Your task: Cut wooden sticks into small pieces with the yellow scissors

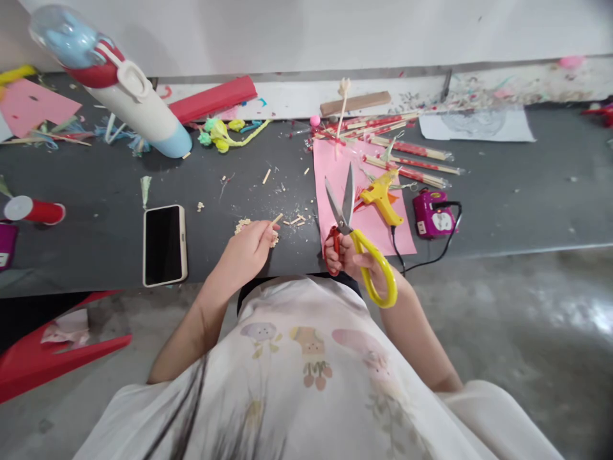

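At the near edge of the desk point(527, 198) my left hand point(249, 248) pinches a stick point(276, 219). My right hand point(355, 260) grips scissors point(345, 214), blades apart, over pink paper point(335, 166). Its right side lies open.

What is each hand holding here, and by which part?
The right hand grips the scissors by their red and yellow handles, blades open. The left hand pinches a small wooden stick by one end.

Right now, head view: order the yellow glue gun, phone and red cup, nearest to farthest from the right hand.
1. yellow glue gun, just beyond the right hand.
2. phone, well to the left.
3. red cup, far left, on its side.
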A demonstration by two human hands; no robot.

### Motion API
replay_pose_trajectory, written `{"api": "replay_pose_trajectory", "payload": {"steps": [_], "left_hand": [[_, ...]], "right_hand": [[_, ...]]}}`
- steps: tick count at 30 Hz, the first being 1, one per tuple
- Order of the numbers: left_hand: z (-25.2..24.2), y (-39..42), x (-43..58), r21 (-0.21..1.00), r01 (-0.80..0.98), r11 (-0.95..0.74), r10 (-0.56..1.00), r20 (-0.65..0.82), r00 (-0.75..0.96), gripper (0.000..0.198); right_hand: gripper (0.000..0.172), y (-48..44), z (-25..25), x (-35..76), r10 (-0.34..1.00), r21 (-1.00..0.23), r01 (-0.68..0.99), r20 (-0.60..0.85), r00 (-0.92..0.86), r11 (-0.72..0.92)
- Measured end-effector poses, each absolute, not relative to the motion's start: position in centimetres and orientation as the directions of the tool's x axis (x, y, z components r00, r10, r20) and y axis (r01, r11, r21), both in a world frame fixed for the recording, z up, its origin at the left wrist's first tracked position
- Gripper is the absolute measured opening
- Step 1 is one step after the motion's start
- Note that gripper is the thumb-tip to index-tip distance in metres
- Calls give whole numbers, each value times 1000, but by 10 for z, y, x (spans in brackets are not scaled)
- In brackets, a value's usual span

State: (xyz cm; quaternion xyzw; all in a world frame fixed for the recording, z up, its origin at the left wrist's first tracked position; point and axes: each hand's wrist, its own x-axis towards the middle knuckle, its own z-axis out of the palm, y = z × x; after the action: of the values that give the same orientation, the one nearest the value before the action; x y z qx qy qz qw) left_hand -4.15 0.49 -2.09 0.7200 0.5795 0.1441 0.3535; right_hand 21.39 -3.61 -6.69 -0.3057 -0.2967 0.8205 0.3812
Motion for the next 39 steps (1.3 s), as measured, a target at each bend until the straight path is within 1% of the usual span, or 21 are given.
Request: {"api": "replay_pose_trajectory", "payload": {"steps": [4,8,10,12,14,17,20,24,31,39], "left_hand": [[-18,4,-41,661,744,-100,926,-211,312,36],[-15,5,-39,671,736,-94,922,-220,319,38],[-15,5,-38,701,709,-76,925,-216,313,40],[-15,7,-37,746,664,-51,930,-207,303,42],[-15,8,-35,800,600,-25,933,-197,302,43],[-13,10,-31,854,521,-1,930,-190,314,44],[-9,12,-27,859,512,-12,929,-180,323,43],[-4,14,-25,842,538,-46,928,-163,335,43],[-2,13,-25,857,511,-72,929,-129,347,40],[1,11,-25,848,526,-70,928,-138,346,37]], "right_hand": [[50,-39,-66,203,792,-725,-411,-303,-530,-553],[51,-37,-58,193,793,-768,-320,-372,-482,-554],[49,-33,-50,192,794,-819,-212,-398,-459,-533],[45,-29,-41,192,789,-869,-31,-433,-436,-494],[40,-26,-32,191,770,-882,160,-465,-436,-443],[38,-23,-25,188,769,-871,324,-481,-421,-368],[35,-24,-23,182,787,-860,424,-462,-409,-285],[39,-25,-18,178,814,-855,477,-418,-403,-203],[44,-21,-6,178,814,-817,557,-423,-398,-152],[48,-22,-9,182,798,-819,557,-424,-427,-137]]}}
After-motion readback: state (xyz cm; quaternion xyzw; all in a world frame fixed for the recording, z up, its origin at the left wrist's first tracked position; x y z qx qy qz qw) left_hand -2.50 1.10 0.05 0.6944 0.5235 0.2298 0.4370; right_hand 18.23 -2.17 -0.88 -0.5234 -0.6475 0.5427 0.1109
